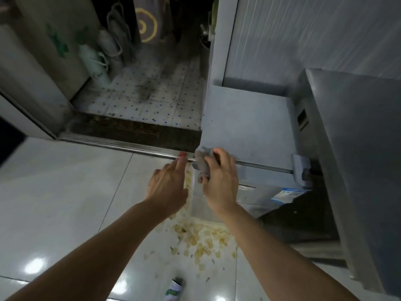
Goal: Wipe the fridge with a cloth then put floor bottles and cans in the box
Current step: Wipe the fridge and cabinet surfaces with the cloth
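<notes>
A grey fridge (251, 127) stands at the right, seen from above, with its silver door (355, 148) swung open to the far right. My right hand (219, 181) grips a crumpled grey cloth (202, 162) at the fridge's top left corner. Just left of it, my left hand (168, 185) reaches forward with straight fingers, empty and beside the cloth. A white and green can (174, 290) lies on the floor at the bottom edge of the view.
Yellowish scraps (199, 237) are scattered over the glossy white floor tiles at the foot of the fridge. A metal door track (121, 144) crosses the floor ahead. Beyond it lie a spotted tiled floor (152, 101), hanging bags and a white jug (93, 61).
</notes>
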